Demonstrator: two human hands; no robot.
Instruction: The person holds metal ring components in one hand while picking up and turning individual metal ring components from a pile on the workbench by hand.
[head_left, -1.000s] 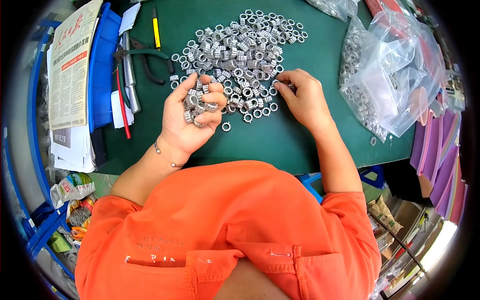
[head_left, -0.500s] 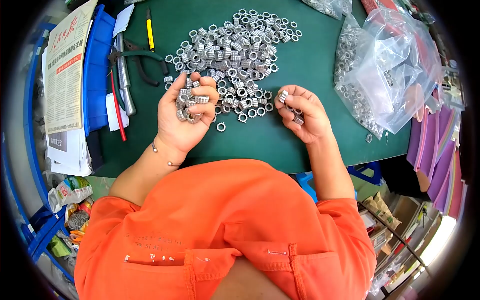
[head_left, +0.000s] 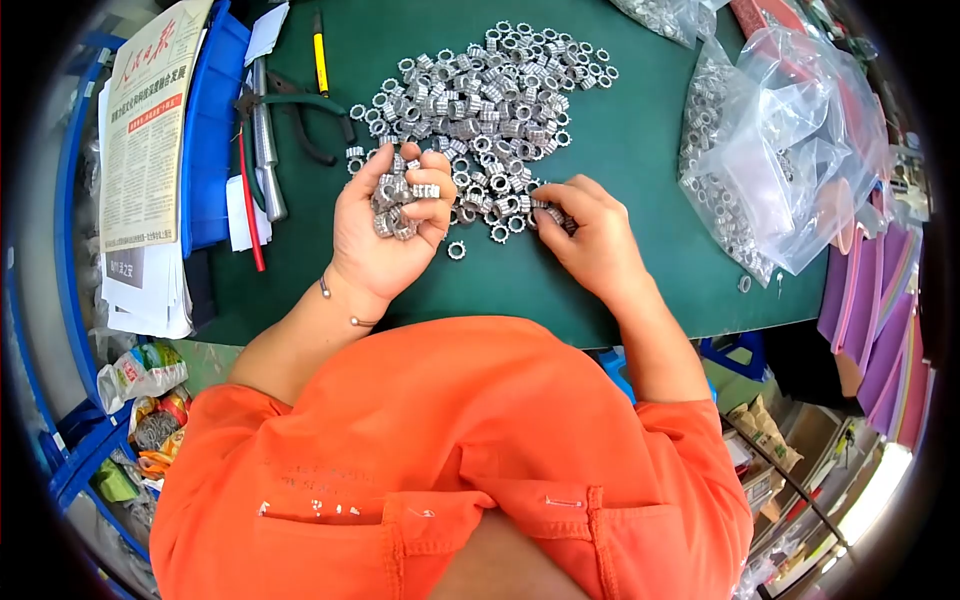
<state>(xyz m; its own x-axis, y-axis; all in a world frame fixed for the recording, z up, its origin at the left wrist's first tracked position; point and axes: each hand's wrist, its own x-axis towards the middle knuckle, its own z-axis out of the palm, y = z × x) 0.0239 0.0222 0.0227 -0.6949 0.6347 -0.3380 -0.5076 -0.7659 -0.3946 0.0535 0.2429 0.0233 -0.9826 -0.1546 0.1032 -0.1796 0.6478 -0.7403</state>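
Note:
A heap of small toothed metal rings [head_left: 490,105] lies on the green tabletop [head_left: 490,285]. Palm up in front of the heap, my left hand [head_left: 362,240] curls its fingers around several of these rings, the held toothed rings [head_left: 398,200] showing in the palm. At the heap's near right edge is my right hand [head_left: 597,235], palm down with thumb and fingers drawn together. Metal rings [head_left: 556,216] show between its fingers; how many is partly hidden. One loose ring [head_left: 456,250] lies just right of my left wrist.
To the right is a clear plastic bag [head_left: 790,150] with more rings. On the left are pliers [head_left: 290,98], a yellow marker [head_left: 320,62], a red pen [head_left: 250,205], a blue bin [head_left: 210,130] and a newspaper [head_left: 150,130]. A stray ring [head_left: 744,284] lies near the right edge.
My right hand has turned from palm up to palm down and moved left to the heap's edge. My left hand still cups its rings; the whole view has shifted slightly.

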